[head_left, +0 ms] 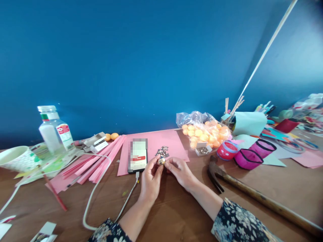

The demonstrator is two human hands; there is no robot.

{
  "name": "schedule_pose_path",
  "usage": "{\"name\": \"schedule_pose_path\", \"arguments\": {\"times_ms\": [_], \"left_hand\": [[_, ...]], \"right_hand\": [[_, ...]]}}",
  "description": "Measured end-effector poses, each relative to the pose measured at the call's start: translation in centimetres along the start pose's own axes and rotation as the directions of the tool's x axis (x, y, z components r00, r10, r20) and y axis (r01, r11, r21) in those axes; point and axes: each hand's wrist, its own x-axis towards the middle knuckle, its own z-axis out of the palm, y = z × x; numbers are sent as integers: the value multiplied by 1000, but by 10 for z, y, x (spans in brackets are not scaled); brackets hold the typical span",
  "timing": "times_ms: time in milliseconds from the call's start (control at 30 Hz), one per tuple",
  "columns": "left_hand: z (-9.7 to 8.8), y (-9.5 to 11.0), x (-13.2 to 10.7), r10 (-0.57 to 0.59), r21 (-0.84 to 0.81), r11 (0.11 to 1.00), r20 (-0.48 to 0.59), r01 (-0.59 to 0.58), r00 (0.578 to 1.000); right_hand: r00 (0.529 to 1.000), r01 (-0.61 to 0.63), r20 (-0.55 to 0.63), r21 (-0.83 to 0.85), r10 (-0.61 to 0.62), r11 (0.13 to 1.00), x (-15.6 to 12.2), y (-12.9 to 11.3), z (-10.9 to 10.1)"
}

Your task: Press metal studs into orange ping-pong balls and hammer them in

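Observation:
My left hand (150, 179) and my right hand (179, 169) meet over the wooden table (176, 208), both pinching a small shiny ball-like piece (161, 161) between their fingertips. Just behind it a small heap of shiny pins or studs (163, 152) lies on a pink paper sheet (156, 144). A phone (137, 155) with a lit screen rests on the same sheet, left of my hands, with a white cable (101, 188) plugged in.
A hammer (252, 193) lies to the right. Behind it are pink cups (248, 158), a bag of orange balls (205, 131) and a small box of pins (203, 150). Pink paper strips (93, 163), a white bottle (54, 129) and a paper cup (17, 158) sit left.

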Motion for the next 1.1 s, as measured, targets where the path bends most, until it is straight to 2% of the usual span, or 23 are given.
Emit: {"name": "schedule_pose_path", "arguments": {"times_ms": [333,1100], "left_hand": [[-1,-3,2,39,78,996,6,-39,999],[1,3,-1,-16,26,1000,1,16,1000]], "right_hand": [[999,-41,34,-2,41,999,0,-1,-2],[997,-28,65,-12,29,1000,-1,-5,-3]]}}
